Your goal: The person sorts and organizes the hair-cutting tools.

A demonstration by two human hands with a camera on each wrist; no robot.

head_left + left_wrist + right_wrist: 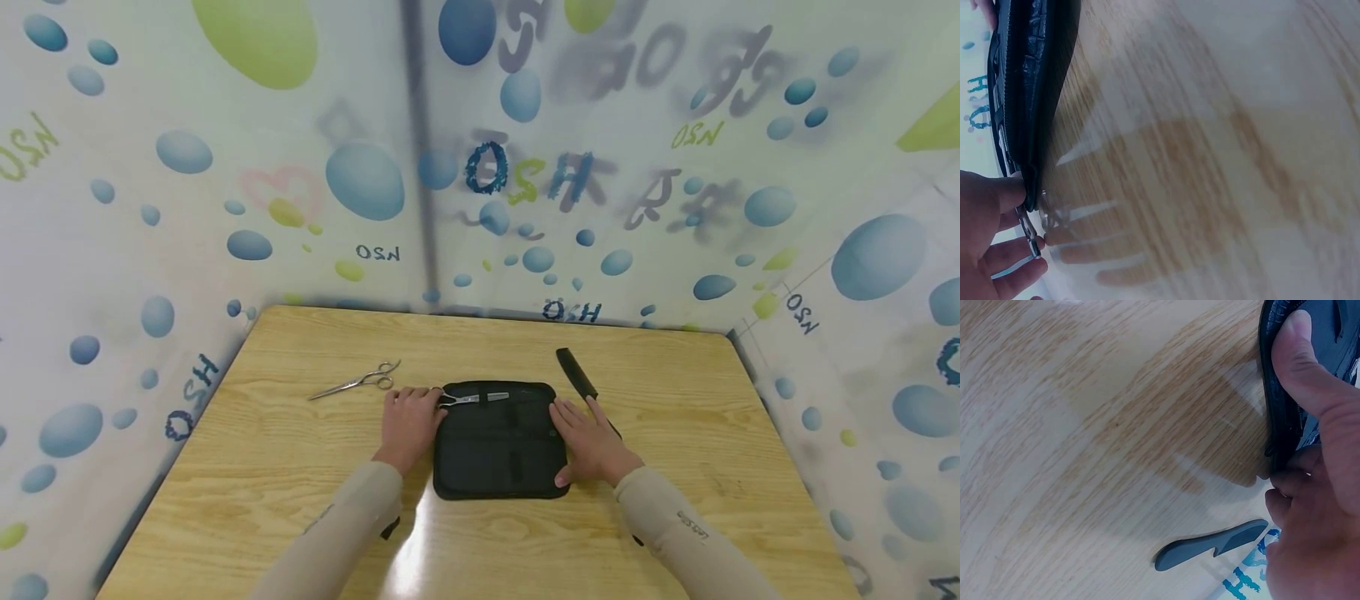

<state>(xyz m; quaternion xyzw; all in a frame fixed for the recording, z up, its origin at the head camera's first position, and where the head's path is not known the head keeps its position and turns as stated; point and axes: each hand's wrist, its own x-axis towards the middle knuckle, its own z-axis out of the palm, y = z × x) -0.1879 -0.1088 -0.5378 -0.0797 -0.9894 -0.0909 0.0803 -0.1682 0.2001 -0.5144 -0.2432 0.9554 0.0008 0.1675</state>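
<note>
A black zippered case [480, 467] lies spread flat on the table, pockets and straps facing up. Thinning scissors [498, 397] sit under a strap near its far edge, handles jutting past the left side. My left hand [408, 421] is at that side and pinches the scissors by their handles, thumb against the case's edge in the left wrist view. On the opposite side, my right hand [592, 442] holds the case's right edge. Its thumb [1297, 347] lies over the rim, and the other fingers curl at the far corner.
Another pair of scissors [337, 390] lies on the wooden table [247, 467], left of the case. A black comb [574, 372] lies beyond the right hand, partly covered by it. Walls printed with bubbles [365, 181] stand at the back and sides.
</note>
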